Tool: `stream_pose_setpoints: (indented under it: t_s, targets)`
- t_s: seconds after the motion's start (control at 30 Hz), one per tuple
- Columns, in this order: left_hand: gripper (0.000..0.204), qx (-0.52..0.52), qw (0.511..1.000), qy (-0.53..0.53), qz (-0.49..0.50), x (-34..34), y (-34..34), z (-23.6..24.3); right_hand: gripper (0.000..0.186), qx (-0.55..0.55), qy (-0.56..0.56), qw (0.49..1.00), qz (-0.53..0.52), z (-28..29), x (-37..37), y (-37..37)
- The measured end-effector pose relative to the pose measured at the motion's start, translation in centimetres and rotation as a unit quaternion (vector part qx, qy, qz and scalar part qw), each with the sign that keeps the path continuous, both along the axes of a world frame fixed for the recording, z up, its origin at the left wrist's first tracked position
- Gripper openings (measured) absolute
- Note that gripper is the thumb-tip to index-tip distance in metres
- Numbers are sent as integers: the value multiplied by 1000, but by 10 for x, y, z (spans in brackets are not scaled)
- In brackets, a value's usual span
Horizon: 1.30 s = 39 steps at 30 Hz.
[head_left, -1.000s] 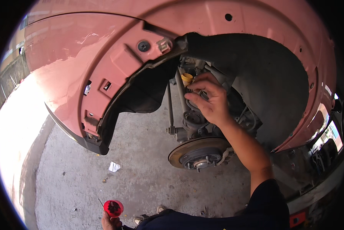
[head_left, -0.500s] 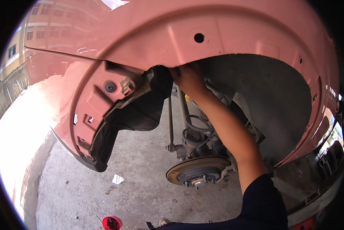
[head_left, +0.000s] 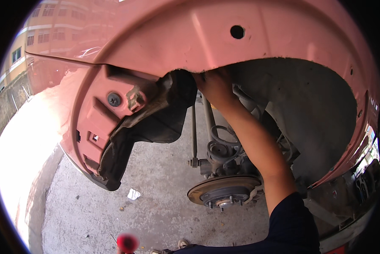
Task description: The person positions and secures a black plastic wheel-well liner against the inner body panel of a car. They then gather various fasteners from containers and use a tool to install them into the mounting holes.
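My right hand (head_left: 214,87) reaches up under the lip of a pink car fender (head_left: 168,46). Its fingers look curled at the upper end of a black plastic wheel-arch liner (head_left: 162,120); the fingertips are in shadow behind the lip, so what they grip is hidden. The liner hangs along the left part of the arch. A black screw fastener (head_left: 113,99) sits in the fender flange beside it. My left hand is out of the picture. At the lower edge shows a blurred, round red thing (head_left: 127,243) with a thin shaft near it.
Under my forearm are a bare brake disc (head_left: 223,189) with studs, a coil spring (head_left: 221,134) and a steel rod (head_left: 193,135). A dark inner wheel well (head_left: 321,114) fills the right. White scrap (head_left: 133,194) lies on the concrete floor (head_left: 84,216). A shoe tip (head_left: 183,243) shows below.
The view has shifted slightly, so the fender and disc sit a little differently in it. My right hand stays at the liner's upper end. The red thing has moved slightly and blurred.
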<state>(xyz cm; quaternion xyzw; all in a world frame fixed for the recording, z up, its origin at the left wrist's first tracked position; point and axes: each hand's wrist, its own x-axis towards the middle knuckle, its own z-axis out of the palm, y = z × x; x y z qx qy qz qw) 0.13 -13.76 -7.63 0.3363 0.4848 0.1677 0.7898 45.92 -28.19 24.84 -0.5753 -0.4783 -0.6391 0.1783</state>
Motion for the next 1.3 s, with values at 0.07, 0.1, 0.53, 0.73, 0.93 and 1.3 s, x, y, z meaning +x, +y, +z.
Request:
stream_pose_setpoints:
  t_s: [0.07,0.1,0.53,0.73,0.93,1.3]
  targets:
    - [33,5,1000,-20,-5,1,2,-7,15,10,-7,1000,1,-2,4,5]
    - [33,3,1000,-20,-4,3,2,-5,16,20,-16,1000,0,-2,4,8]
    - [36,39,984,-12,-174,35,10,9,22,-43,65,961,-266,6,-29,15]
    - [37,152,917,-116,-350,36,29,3,8,-61,101,935,-335,12,-45,25]
    - [44,192,898,-74,-388,27,36,2,18,-77,263,892,-359,19,-52,33]
    - [43,120,932,-68,-336,26,41,-29,27,46,519,852,46,-123,-202,3]
